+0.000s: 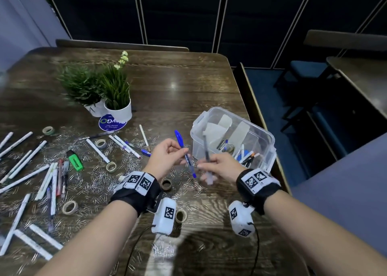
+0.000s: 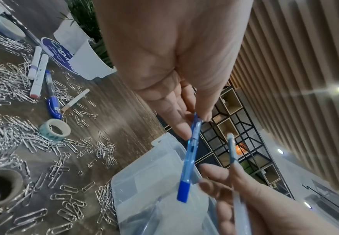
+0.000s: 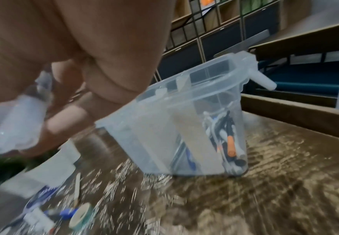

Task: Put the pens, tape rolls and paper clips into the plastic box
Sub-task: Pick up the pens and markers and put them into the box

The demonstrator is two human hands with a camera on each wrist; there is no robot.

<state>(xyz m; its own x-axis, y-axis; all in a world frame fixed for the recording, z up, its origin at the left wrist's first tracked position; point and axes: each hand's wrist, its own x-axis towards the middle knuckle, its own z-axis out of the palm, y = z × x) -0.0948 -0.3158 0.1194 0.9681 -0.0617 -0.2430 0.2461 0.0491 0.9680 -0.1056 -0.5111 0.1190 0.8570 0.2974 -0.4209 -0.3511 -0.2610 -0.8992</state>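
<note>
Left hand (image 1: 167,153): pinches blue pen (image 1: 184,150).
Right hand (image 1: 224,166): grips clear pen (image 1: 207,150), blurred.
Advice: carry both right over the box (image 1: 270,141); drop them lengthwise.

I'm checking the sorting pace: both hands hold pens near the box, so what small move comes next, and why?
Probably the right hand carries its clear pen over the plastic box and drops it among the pens already there; the left hand follows with the blue pen.
</note>
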